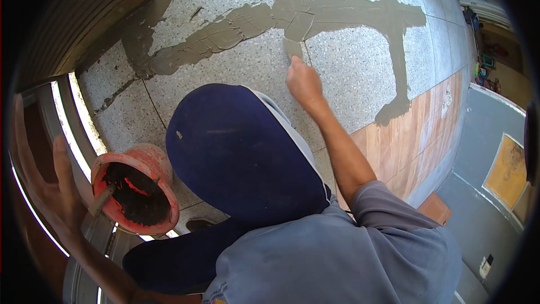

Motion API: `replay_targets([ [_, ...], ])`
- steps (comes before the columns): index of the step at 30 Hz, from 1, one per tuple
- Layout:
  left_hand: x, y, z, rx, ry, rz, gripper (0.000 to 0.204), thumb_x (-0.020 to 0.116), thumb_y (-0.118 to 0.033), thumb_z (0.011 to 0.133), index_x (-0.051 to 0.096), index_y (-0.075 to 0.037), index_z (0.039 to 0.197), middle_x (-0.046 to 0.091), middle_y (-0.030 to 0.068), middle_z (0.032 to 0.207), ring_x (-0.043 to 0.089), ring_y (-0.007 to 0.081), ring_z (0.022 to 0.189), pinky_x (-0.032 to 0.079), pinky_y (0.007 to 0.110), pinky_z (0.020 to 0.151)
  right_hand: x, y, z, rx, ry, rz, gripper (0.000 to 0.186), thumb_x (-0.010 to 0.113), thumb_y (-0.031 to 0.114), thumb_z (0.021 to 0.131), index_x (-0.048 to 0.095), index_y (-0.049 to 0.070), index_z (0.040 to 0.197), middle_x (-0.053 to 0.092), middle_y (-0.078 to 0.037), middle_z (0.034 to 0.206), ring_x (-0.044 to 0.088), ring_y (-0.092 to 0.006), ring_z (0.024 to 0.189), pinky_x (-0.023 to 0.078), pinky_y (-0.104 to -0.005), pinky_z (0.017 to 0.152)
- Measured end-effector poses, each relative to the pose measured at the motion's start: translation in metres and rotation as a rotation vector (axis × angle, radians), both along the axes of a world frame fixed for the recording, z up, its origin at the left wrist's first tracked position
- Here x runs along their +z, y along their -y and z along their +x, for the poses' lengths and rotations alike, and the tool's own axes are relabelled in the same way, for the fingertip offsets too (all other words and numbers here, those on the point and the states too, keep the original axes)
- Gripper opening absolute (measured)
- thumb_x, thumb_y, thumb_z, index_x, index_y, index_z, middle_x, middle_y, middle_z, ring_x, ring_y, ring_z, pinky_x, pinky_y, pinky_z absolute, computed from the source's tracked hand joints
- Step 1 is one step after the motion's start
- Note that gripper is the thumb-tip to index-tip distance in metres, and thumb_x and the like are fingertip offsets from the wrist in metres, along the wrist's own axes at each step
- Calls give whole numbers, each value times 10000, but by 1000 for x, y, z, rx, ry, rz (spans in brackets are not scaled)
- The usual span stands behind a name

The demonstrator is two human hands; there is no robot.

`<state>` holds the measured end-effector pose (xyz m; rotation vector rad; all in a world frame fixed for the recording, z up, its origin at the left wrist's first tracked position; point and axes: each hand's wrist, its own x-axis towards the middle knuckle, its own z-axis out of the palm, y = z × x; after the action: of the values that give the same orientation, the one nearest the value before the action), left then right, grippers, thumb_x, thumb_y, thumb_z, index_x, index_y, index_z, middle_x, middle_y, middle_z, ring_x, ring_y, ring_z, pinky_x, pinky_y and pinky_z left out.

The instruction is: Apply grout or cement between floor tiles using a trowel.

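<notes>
My right hand [304, 81] is closed round a putty knife [293, 48] whose blade rests on grey mortar where the smeared strips [219, 34] cross on the speckled floor tiles [354, 67]. My left hand [48, 186] is open, fingers spread, at the far left beside a red bucket [164, 163] of dark grey mix. A handle [103, 197] sticks out over the bucket's rim, close to that hand; whether they touch I cannot tell. My bent knee [230, 146] in navy trousers is between the bucket and my right arm.
A slatted structure [101, 17] stands at upper left, above metal rails [73, 112] along the left edge. Wood-look tiles [405, 141] border the speckled ones at right. Beyond are a grey surface with an orange panel [500, 166], a loose terracotta tile [433, 209] and assorted small items [486, 67].
</notes>
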<state>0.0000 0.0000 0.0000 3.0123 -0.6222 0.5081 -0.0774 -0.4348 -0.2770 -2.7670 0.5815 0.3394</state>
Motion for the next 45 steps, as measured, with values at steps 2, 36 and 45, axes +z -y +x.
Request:
replay_targets([
  [2, 0, -4, -13, -3, -8, 60, 577, 570, -187, 941, 412, -42, 1477, 438, 148, 1506, 358, 319, 1431, 290, 480, 1166, 4, 24, 3, 50, 16, 18, 371, 490, 147, 907, 491, -93, 1190, 673, -299, 828, 679, -467, 764, 542, -559, 693],
  [36, -39, -35, -56, 17, -276, -320, 624, 510, -117, 898, 367, -59, 1503, 370, 128, 1555, 261, 313, 1480, 221, 497, 1192, -12, 100, 1, 213, -5, -122, 308, 488, 212, 923, 654, -26, 1025, 685, -258, 850, 680, -409, 713, 536, -530, 656],
  [45, -41, -32, -63, 29, -301, -241, 648, 535, -250, 937, 331, -55, 1520, 332, 148, 1573, 265, 320, 1475, 206, 489, 1200, 15, 68, -112, 213, -81, -25, 368, 483, 218, 956, 543, 47, 1276, 643, -268, 738, 643, -462, 695, 508, -560, 619],
])
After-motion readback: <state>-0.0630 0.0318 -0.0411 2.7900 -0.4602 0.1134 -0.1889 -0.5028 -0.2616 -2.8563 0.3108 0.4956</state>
